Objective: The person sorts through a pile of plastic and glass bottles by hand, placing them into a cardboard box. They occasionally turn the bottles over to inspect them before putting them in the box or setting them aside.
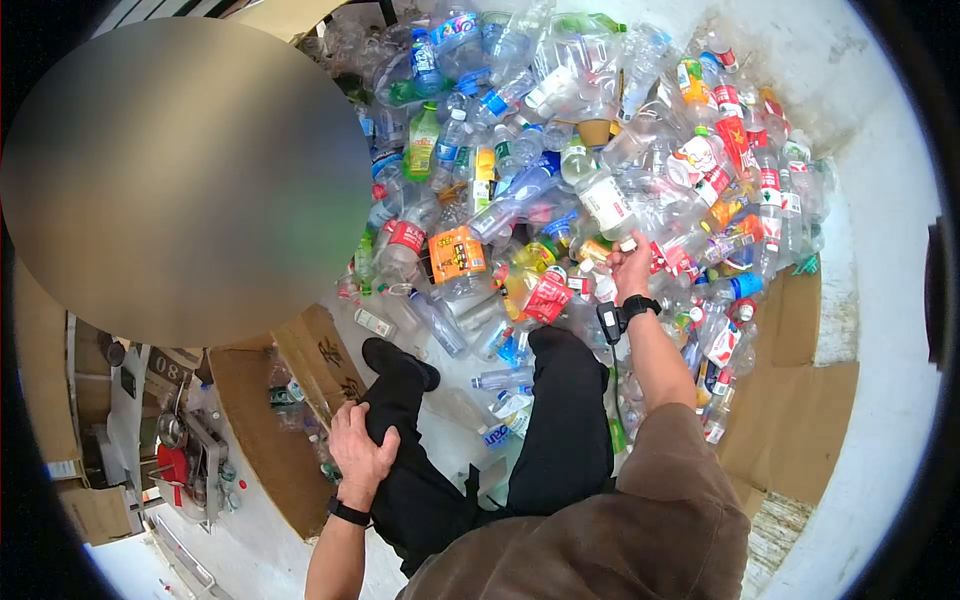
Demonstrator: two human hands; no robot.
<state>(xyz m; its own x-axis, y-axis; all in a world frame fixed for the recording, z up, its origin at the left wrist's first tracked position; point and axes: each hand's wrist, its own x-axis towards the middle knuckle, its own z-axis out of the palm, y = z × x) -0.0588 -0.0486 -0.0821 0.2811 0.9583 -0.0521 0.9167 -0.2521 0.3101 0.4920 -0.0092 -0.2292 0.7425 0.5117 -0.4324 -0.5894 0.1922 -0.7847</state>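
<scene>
My right hand (632,270) reaches into a heap of empty plastic bottles. Its fingers are closed at the white-capped neck of a clear plastic bottle (606,203) with a white label, which points away from me. Close by lie a bottle with a red label (549,297) and a large bottle with an orange label (457,254). My left hand (362,443) lies on my left knee with its fingers spread, and it holds nothing. A black band is on each wrist, and a small device with a cable sits at the right one.
A cardboard box (262,425) stands to my left, with bottles behind its flap. Cardboard sheets (790,420) lean at the right, by the white wall (885,290). A metal rack (205,465) with pans is at the lower left. A blurred patch hides the upper left.
</scene>
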